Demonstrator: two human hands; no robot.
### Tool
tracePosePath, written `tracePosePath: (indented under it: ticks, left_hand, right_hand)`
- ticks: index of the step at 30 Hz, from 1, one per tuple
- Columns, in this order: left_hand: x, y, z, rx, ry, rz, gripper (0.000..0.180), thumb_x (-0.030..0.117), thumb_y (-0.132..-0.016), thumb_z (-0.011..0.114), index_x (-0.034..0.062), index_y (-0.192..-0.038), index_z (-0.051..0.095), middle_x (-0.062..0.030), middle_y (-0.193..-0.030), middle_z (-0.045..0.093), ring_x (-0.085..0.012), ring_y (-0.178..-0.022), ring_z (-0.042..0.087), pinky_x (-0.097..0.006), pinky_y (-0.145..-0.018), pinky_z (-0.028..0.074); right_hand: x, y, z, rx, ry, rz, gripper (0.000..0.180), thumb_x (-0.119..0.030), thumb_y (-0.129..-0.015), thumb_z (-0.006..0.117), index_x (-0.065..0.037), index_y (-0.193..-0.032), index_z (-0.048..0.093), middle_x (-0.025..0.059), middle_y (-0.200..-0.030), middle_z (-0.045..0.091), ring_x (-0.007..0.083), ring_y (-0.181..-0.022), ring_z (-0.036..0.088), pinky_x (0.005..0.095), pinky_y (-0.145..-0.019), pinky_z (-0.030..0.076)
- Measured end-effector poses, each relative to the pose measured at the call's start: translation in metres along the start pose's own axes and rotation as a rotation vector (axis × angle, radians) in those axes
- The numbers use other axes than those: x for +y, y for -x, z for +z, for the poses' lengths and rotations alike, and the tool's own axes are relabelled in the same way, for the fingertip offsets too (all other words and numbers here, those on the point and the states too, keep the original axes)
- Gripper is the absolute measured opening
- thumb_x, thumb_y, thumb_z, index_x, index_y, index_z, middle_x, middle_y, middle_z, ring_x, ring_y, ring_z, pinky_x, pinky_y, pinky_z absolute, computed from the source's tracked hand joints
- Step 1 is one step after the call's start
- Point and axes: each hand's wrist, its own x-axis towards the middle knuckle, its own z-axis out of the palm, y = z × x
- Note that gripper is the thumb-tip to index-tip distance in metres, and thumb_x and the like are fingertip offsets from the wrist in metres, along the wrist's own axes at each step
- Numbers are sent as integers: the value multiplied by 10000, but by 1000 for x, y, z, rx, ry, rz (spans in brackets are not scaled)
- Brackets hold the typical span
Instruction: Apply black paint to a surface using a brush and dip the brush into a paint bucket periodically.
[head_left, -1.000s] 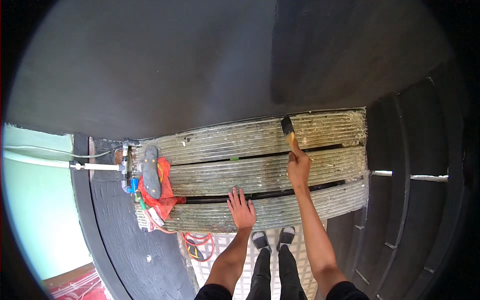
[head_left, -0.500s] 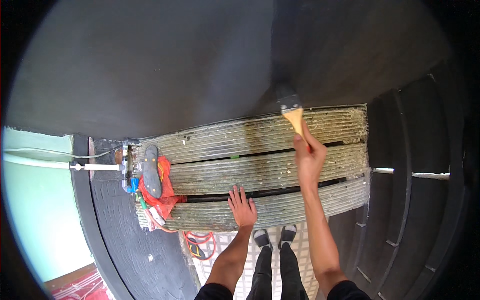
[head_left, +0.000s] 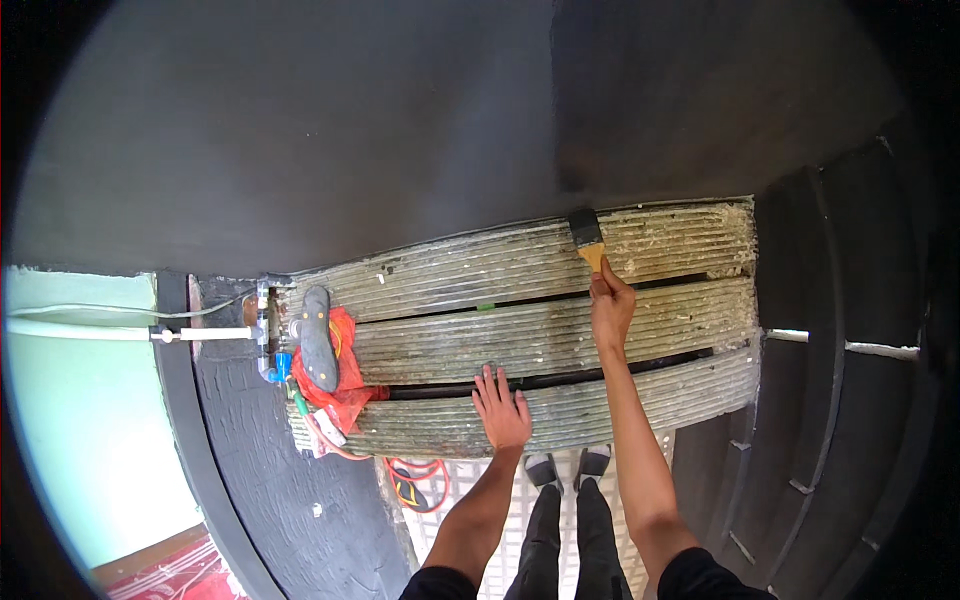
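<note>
My right hand point(head_left: 612, 310) is closed around the wooden handle of a paintbrush point(head_left: 590, 243). Dark paint coats the bristles, which point up toward the lower edge of a black wall point(head_left: 430, 150). A glossier dark patch point(head_left: 640, 110) covers the wall's right part. Below the wall lies a ribbed, weathered bench of slats point(head_left: 450, 340) with dark gaps between them. My left hand point(head_left: 502, 410) rests flat on its nearest slat, fingers spread, holding nothing.
At the bench's left end a grey sandal point(head_left: 319, 340) lies on a red plastic bag point(head_left: 350, 385), beside pipes with a blue fitting point(head_left: 283, 366). A red hose point(head_left: 440, 480) and another sandal point(head_left: 408, 492) are on the tiled floor. Dark ledges point(head_left: 780, 400) stand on the right.
The paintbrush has come down from the wall toward the bench's far edge, with my right hand now nearer its ferrule. The whole view has shifted slightly; my left hand stays on the slat.
</note>
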Motion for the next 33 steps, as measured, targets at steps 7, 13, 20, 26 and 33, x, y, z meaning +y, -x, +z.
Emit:
tracePosePath:
  ticks: [7, 13, 20, 26, 33]
  left_hand:
    - [1, 1, 2, -14, -2, -1, 614, 254, -989, 469, 26, -1544, 342, -208, -1650, 234, -441, -1516, 194, -579, -1216, 149]
    - [-5, 0, -3, -21, -27, -9, 617, 246, -986, 471, 24, -1547, 338, -212, -1649, 231, -447, -1511, 199, -580, -1214, 151]
    - [-6, -2, -5, -3, -45, -5, 615, 242, -986, 472, 25, -1546, 338, -208, -1644, 248, -444, -1508, 210, -580, -1213, 155]
    - [2, -1, 6, -2, -25, 0, 612, 250, -993, 471, 25, -1547, 339, -207, -1645, 247, -444, -1509, 207, -581, -1211, 159]
    - [-6, 1, -3, -33, -26, -10, 609, 252, -1005, 447, 20, -1553, 317, -217, -1652, 211, -464, -1512, 180, -587, -1214, 144]
  right_hand:
    - [-55, 0, 0, 7, 58, -94, 381, -97, -982, 596, -84, -1361, 633, -19, -668, 499, 75, -630, 397, 272, -573, 361]
    - [-111, 35, -14, -73, -274, -172, 390, -104, -1007, 600, -80, -1397, 605, -45, -694, 476, 34, -597, 339, 221, -518, 289]
    - [-60, 28, -30, -6, -218, 221, 381, -105, -1008, 587, -132, -1386, 632, -33, -712, 530, 38, -546, 397, 213, -461, 317]
    - [-75, 2, -5, -44, -133, 36, 427, -39, -953, 548, -29, -1374, 615, -23, -745, 514, 69, -666, 418, 249, -589, 367]
    - [-128, 55, -29, -100, -315, -63, 414, -61, -1003, 560, -67, -1416, 586, -57, -688, 468, 24, -548, 339, 204, -494, 274]
